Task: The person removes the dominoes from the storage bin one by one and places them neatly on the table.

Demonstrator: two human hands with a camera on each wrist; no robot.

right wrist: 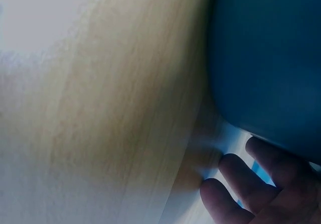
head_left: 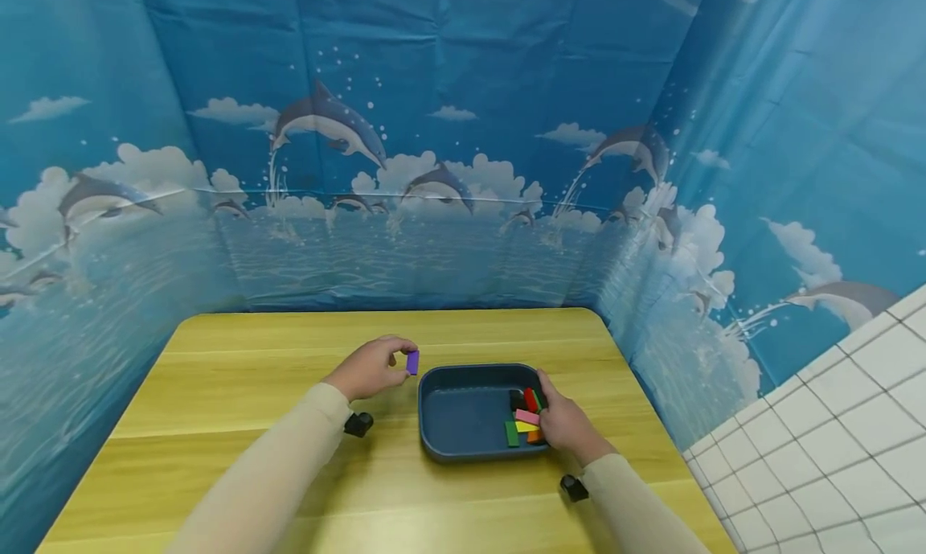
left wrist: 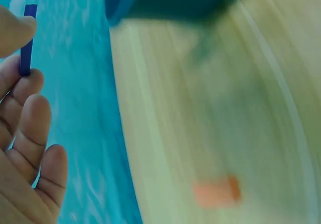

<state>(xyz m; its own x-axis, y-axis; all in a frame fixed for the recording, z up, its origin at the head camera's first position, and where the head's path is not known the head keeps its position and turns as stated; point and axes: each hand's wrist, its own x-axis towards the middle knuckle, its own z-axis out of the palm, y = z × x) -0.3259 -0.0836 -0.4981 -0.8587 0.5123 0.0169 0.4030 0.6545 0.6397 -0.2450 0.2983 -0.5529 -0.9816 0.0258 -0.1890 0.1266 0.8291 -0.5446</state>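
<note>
My left hand (head_left: 370, 367) pinches a small flat purple block (head_left: 412, 363) between thumb and fingertips, just left of the tray's far left corner. The left wrist view shows the purple block (left wrist: 26, 43) edge-on, the other fingers loosely bent. My right hand (head_left: 571, 427) grips a dark blue rectangular tray (head_left: 463, 457) by its right side, thumb over the rim. Its fingers (right wrist: 261, 194) lie low along the tray's outer wall. Inside, at the right end, lie several flat blocks, among them pink (head_left: 527, 417), green (head_left: 511, 434), yellow (head_left: 523, 428), red (head_left: 530, 400), orange and black.
An orange block (left wrist: 215, 191) lies on the wooden table (head_left: 275, 361), blurred in the left wrist view. Blue dolphin-print curtains (head_left: 434, 240) hang behind and beside the table. White tiles (head_left: 825, 441) show at the right.
</note>
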